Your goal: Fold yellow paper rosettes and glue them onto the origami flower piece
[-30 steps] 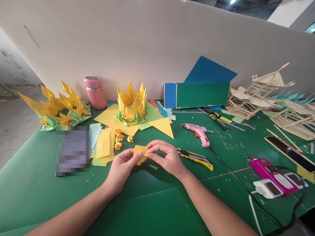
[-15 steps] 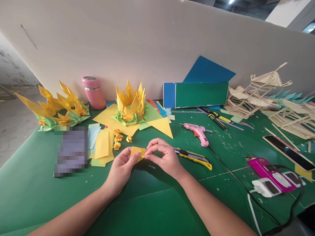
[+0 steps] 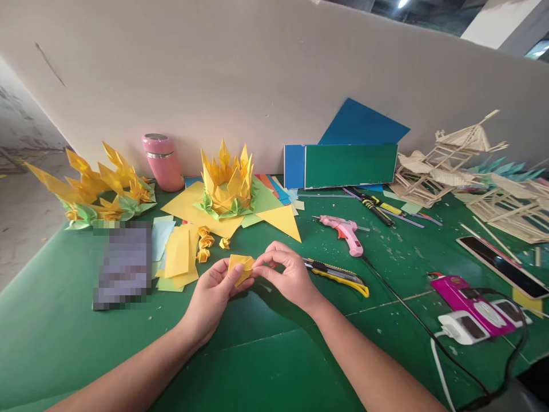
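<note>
A small folded piece of yellow paper [image 3: 241,266] is held up over the green table in the middle of the view. My left hand [image 3: 215,289] is closed on its left side, the thumb lying across the front. From the right, my right hand [image 3: 286,271] pinches the paper's right corner between thumb and fingertips. Just beyond my left hand lie several small folded paper roses [image 3: 206,241], with yellow paper strips [image 3: 178,252] stacked to their left. A yellow utility knife [image 3: 338,276] rests close to the right of my right hand.
Two yellow-and-green paper crowns [image 3: 225,186] stand further back, near a pink flask [image 3: 163,163]. On the right are a pink glue gun [image 3: 345,232], its black cord, a magenta power strip [image 3: 474,306], a phone [image 3: 501,266] and wooden stick models [image 3: 454,166]. A grey wall rises behind.
Both hands stay nearly in place on the folded yellow paper. The paper has turned slightly and shows a little more of its face; the rest is unchanged.
</note>
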`<state>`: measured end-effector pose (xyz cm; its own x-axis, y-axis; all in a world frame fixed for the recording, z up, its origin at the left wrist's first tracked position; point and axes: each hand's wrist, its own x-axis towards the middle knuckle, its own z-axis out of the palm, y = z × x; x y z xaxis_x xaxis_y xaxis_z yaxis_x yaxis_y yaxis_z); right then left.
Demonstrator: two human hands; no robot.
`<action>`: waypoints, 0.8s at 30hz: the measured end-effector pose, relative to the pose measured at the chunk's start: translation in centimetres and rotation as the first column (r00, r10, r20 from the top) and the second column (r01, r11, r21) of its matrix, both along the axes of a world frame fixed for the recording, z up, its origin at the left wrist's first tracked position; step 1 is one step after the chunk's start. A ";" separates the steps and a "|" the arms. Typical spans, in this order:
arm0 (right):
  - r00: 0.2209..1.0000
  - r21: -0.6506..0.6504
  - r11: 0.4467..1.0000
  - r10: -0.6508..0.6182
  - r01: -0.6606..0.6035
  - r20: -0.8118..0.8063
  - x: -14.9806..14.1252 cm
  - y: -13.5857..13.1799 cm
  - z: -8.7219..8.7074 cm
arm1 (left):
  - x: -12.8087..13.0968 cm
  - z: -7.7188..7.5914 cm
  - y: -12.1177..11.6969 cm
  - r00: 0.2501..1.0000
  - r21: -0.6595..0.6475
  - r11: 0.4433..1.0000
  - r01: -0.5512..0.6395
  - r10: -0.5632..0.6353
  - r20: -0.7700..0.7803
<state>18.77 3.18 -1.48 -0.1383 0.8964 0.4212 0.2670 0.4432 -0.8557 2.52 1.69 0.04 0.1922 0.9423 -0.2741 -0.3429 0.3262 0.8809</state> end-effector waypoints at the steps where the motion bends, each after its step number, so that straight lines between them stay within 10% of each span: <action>1: 1.000 -0.024 1.000 0.003 -0.003 0.001 -0.1 -0.1 0.1 | 0.0 0.0 0.0 1.000 -0.002 1.000 0.005 -0.005 0.009; 24: 0.997 -0.089 0.996 -0.027 0.021 -0.072 -1.2 -0.4 0.0 | 0.2 -0.1 -0.1 0.996 -0.020 0.997 0.070 -0.069 0.059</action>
<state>17.55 2.77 -1.44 -0.0879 0.9331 0.3487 0.2122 0.3596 -0.9087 2.71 1.57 -0.09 0.2733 0.9200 -0.2810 -0.3694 0.3701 0.8524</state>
